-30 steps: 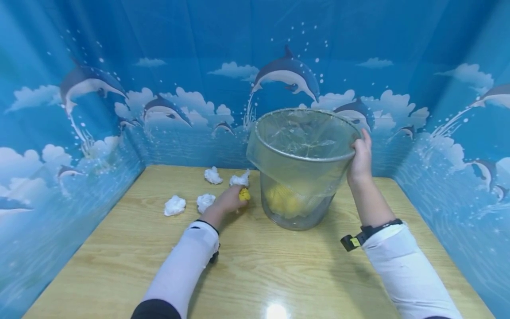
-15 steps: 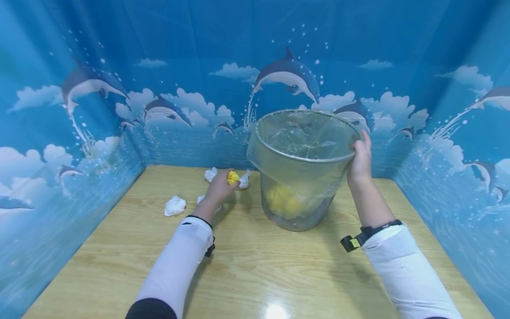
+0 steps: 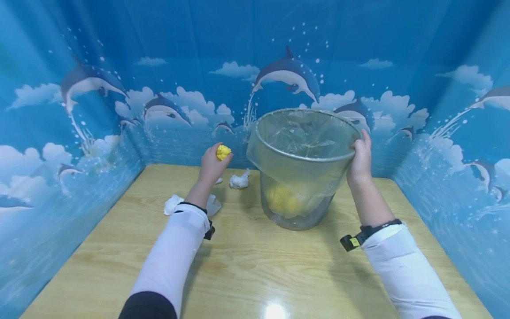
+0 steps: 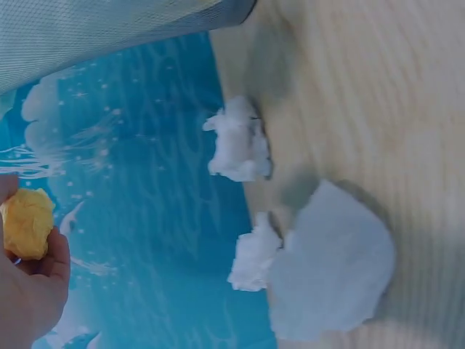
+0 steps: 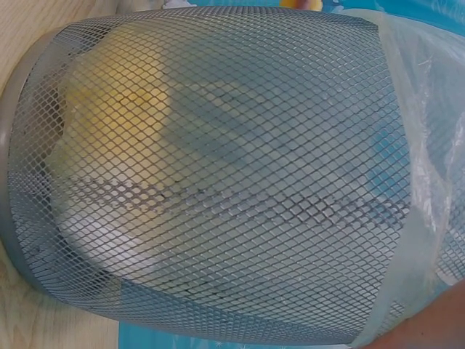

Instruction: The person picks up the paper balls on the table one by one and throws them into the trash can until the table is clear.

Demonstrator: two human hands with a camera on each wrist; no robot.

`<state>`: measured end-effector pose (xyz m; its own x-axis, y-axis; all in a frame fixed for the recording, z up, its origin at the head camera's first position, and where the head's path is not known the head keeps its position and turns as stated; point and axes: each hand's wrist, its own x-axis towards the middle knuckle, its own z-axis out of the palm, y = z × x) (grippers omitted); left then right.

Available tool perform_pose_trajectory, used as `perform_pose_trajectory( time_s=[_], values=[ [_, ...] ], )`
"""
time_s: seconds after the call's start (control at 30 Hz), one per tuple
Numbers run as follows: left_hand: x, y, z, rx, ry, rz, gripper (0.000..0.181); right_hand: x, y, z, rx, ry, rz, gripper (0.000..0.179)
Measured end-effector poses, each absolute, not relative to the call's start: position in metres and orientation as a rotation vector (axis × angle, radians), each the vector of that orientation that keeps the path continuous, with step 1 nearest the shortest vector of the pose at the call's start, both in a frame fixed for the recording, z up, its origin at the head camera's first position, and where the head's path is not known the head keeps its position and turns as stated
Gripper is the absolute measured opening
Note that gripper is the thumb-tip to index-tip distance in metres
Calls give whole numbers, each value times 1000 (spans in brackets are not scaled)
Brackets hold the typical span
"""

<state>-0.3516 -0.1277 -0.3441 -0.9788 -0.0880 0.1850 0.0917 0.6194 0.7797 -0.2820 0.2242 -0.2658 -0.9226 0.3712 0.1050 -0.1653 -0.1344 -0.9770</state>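
1. Since half a second ago, the left hand (image 3: 211,166) has moved up and slightly left, carrying the yellow paper ball (image 3: 223,153) away from the bin (image 3: 299,173); the right hand (image 3: 360,155) and bin have stayed put.
2. The dolphin curtain (image 3: 223,31) stands behind the wooden table (image 3: 239,266).
3. The bin rests on the table, lined with a clear bag (image 3: 307,133); yellow material (image 3: 284,200) shows low inside.
4. The right hand, arm stretched forward, grips its rim at the right.
5. The left hand, arm reaching forward, pinches the ball between thumb and fingers, left of the bin.
6. White crumpled papers (image 3: 239,179) lie on the table; left hand and wrist partly cover three.
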Motion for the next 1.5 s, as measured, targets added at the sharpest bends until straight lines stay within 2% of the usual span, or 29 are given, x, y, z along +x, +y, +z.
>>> perform_pose_trajectory(
  time_s=[0.33, 0.6, 0.97, 1.2, 1.5],
  values=[
    [-344, -117, -309, -84, -2541, -1250, 65, -283, 222, -266, -224, -1782, 2113, 71],
    [-334, -98, -283, -243, -2329, -1300, 65, -284, 222, -265, -220, -1800, 2119, 70],
    [-328, -57, -240, -488, -2332, -1294, 65, -282, 223, -261, -230, -1799, 2128, 68],
    [-322, -31, -232, -689, -2446, -1158, 68, -282, 225, -264, -240, -1809, 2114, 69],
    [-310, -13, -226, -786, -2582, -1019, 69, -282, 224, -266, -233, -1810, 2122, 68]
  ],
)
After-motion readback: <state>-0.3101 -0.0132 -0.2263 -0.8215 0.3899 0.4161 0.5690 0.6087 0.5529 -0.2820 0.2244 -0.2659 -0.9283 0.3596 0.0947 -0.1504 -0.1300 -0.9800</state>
